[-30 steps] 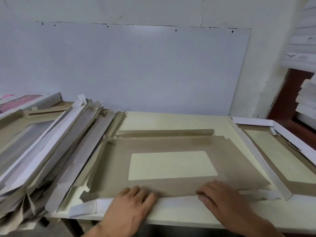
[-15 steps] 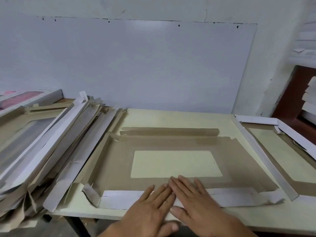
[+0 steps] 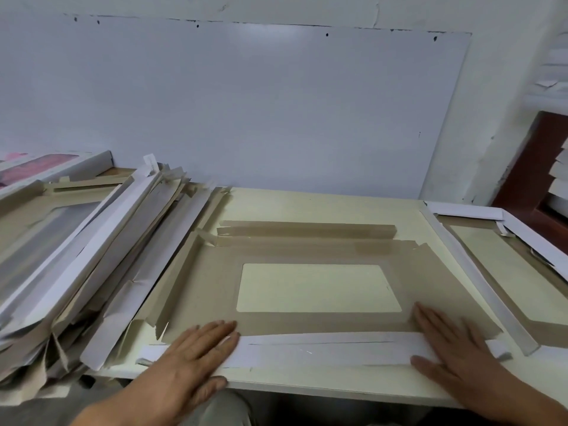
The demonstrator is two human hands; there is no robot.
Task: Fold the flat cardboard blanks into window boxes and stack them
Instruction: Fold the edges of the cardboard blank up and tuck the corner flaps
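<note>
Pressing flat with the left hand (image 3: 190,352) and right hand (image 3: 455,348), fingers (image 3: 221,330) straight and gripping nothing, wide apart on the near flap (image 3: 322,348) of the cardboard blank (image 3: 307,247) lying on the worktop (image 3: 307,204), probably to crease its fold evenly.

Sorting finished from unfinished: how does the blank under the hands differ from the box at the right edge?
The cardboard blank lies almost flat, its near flap pressed down by both hands; the window box has white walls standing up. The blank sits mid-table, fully in view; the box is cut off by the frame. Both show brown insides and a rectangular window.
</note>
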